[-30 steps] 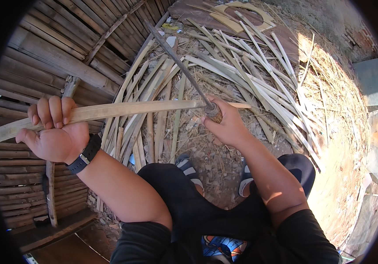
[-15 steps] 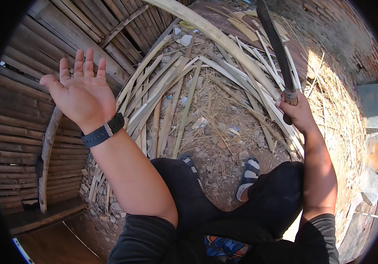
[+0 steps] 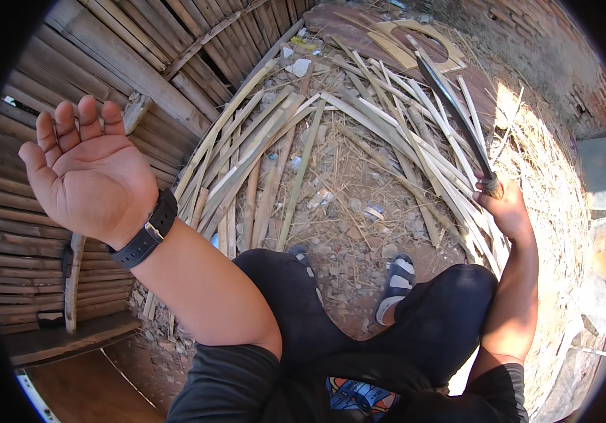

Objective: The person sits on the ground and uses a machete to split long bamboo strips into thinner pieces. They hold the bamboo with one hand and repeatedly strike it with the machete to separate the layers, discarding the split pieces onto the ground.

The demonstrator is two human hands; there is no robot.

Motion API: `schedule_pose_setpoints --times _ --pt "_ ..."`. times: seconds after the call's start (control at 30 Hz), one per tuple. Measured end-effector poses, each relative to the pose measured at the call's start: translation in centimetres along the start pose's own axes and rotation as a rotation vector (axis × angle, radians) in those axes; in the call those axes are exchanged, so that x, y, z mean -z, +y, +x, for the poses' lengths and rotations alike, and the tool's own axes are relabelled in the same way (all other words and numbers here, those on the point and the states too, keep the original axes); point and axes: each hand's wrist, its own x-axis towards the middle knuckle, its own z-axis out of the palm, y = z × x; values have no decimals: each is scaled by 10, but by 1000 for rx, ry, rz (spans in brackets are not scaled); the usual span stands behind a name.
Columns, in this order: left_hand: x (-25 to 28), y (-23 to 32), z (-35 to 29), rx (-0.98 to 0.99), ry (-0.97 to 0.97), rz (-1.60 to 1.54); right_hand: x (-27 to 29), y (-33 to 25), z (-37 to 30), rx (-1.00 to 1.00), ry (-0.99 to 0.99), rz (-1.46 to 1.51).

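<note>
My left hand (image 3: 98,169) is raised at the left with its palm up. Its fingers are apart and slightly curled, and nothing lies in it. At the right, my right hand (image 3: 506,206) is wrapped round the handle of a machete (image 3: 451,104). The long dark blade points away and up to the left, over a loose heap of pale split bamboo strips (image 3: 419,144). More bamboo strips (image 3: 268,134) lie fanned out on the ground, between my left forearm and the middle.
A bamboo-slat wall (image 3: 28,233) rises close on the left, with a brick wall (image 3: 529,42) at the far right. Straw and shavings (image 3: 546,225) cover the ground on the right. A flat board with a curved cutout (image 3: 416,39) lies at the back. My sandalled feet (image 3: 396,285) rest on rubble.
The long pale strip arching from the top to my right hand no longer shows there. My left hand has moved left and down, my right hand right and down with the machete.
</note>
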Motion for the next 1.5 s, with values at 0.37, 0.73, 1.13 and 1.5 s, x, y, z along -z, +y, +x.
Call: schedule_pose_setpoints --times 0.37,0.73,1.13,1.5 --pt "62 -46 -24 396 -225 615 -22 72 6 -225 -248 -204" --pt "355 -95 -405 1311 -848 1541 -42 59 22 -366 -308 -112" --pt "353 -88 -420 674 -454 2204 -67 40 33 -420 -338 -297" --pt "404 -50 -285 1170 -558 2328 -61 47 32 -462 -325 -286"
